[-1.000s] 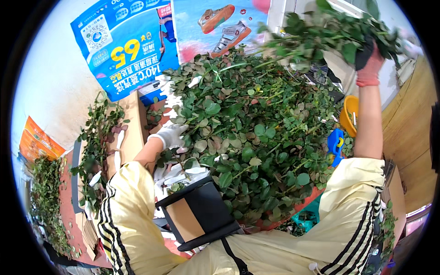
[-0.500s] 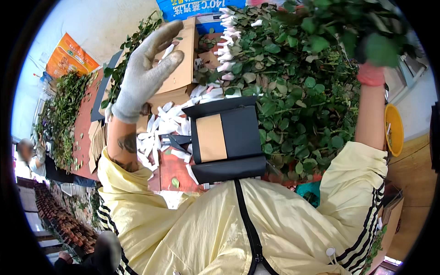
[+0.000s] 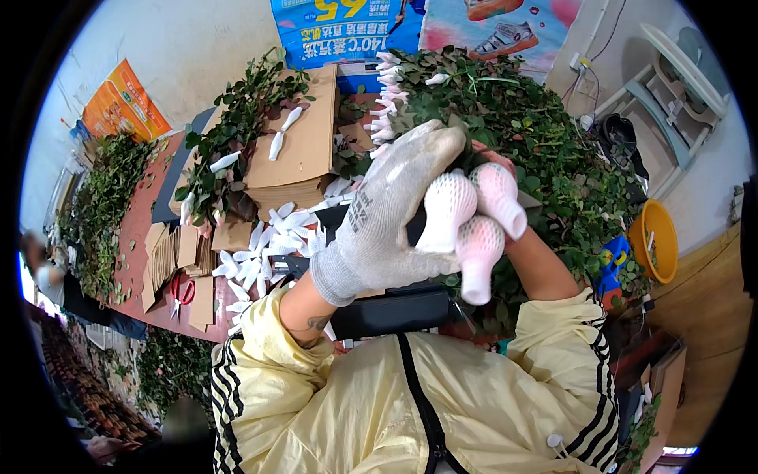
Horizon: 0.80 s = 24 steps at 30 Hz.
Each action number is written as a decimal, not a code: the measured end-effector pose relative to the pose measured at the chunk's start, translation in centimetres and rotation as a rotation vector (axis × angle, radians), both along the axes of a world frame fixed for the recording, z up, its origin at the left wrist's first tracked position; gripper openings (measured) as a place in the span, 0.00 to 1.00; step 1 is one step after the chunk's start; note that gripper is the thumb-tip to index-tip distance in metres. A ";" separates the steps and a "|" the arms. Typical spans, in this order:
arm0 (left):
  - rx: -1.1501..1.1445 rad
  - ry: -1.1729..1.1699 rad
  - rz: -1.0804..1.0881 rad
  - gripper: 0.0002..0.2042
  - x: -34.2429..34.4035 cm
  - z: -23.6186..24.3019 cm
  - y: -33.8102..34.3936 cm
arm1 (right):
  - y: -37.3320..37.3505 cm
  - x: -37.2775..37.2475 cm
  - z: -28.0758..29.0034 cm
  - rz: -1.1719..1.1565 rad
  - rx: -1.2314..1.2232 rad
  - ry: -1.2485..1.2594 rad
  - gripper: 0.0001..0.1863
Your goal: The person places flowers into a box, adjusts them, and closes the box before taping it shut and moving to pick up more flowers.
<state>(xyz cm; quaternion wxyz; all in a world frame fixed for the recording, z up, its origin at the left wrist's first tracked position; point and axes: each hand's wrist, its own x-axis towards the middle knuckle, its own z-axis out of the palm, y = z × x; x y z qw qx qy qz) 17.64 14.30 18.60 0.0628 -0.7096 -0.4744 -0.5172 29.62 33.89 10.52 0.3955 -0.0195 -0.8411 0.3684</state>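
Observation:
My left hand (image 3: 371, 221), in a pale grey glove, grips a rose bunch beside three heads in white foam net sleeves (image 3: 446, 209), two tinged pink, facing me. My right hand (image 3: 493, 158), in a pink glove, holds the same bunch from behind, mostly covered by the heads. Below them lies a black folder-like holder (image 3: 391, 312). Loose white sleeves (image 3: 260, 261) lie to its left. A big leafy pile of roses (image 3: 553, 150) with a row of sleeved heads (image 3: 387, 91) lies beyond my hands.
Left are stacked cardboard sheets (image 3: 292, 134) with leafy stems, red scissors (image 3: 181, 294) and another leaf pile (image 3: 110, 221). A co-worker (image 3: 51, 276) is at the far left, another low left. Right are a yellow basin (image 3: 655, 241), a blue tool (image 3: 616, 272) and a pale chair-like frame (image 3: 671, 103).
The leafy bunch has come down from high right to the middle, its sleeved heads turned toward me. My left hand went from raised and open to gripping it.

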 end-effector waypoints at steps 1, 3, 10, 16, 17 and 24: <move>0.001 -0.044 0.001 0.44 0.3 0.1 0.1 | -0.2 0.2 -0.2 -0.078 0.212 0.026 0.40; 0.004 -0.091 0.000 0.45 0.8 0.0 0.6 | 0.2 0.2 -0.9 -0.188 0.469 0.078 0.44; -0.029 -0.139 -0.058 0.44 1.2 1.0 1.4 | -0.7 2.0 0.5 -0.047 0.135 0.201 0.44; -0.104 -0.229 -0.037 0.46 1.1 0.1 0.7 | -0.5 0.0 1.6 0.035 0.259 0.044 0.43; -0.123 -0.276 -0.051 0.47 0.9 -0.2 0.9 | -0.8 -0.5 0.8 -0.065 0.314 0.103 0.42; -0.128 -0.275 -0.028 0.48 0.4 -1.0 0.6 | -1.5 -0.1 1.5 -0.024 0.382 0.119 0.40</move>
